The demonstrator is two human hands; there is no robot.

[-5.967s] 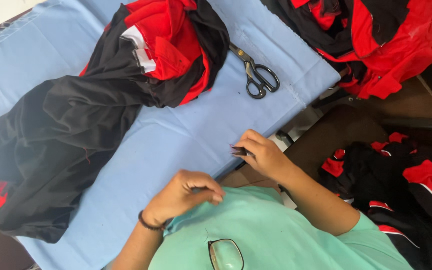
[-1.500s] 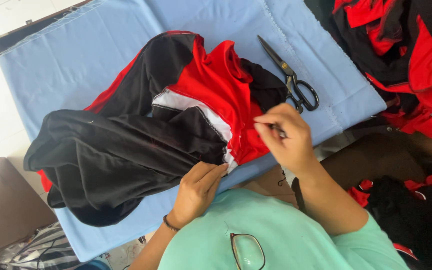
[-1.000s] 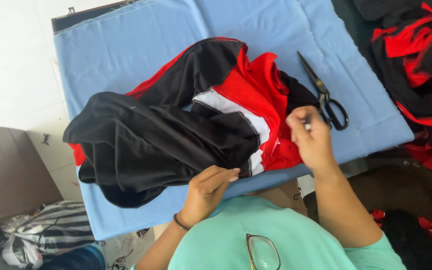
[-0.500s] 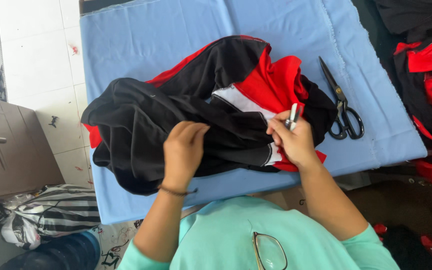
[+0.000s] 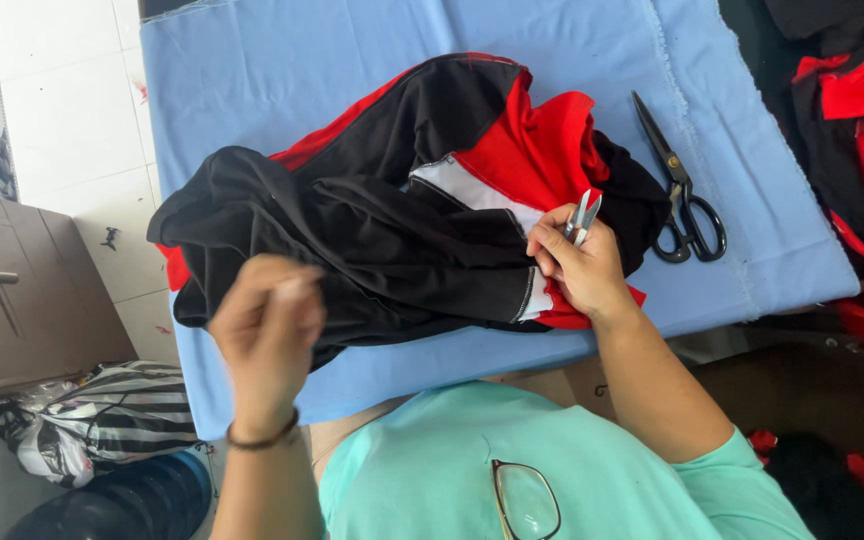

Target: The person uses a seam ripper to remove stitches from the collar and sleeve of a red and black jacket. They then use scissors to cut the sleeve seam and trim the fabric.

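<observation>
A crumpled black, red and white garment lies on a table covered with blue cloth. My right hand rests on the garment's right side and holds small silver thread snips, blades pointing up. My left hand is raised above the garment's near edge, blurred, fingers curled with nothing visible in them. Large black-handled scissors lie on the blue cloth just right of the garment.
More black and red garments are piled at the right, beyond the table edge. A striped bag and a dark cabinet stand on the tiled floor at the left. Glasses hang from my teal shirt.
The garment was pulled toward me and bunched up. My left hand has lifted off the black fabric. My right hand now holds the snips upright at the garment's white seam.
</observation>
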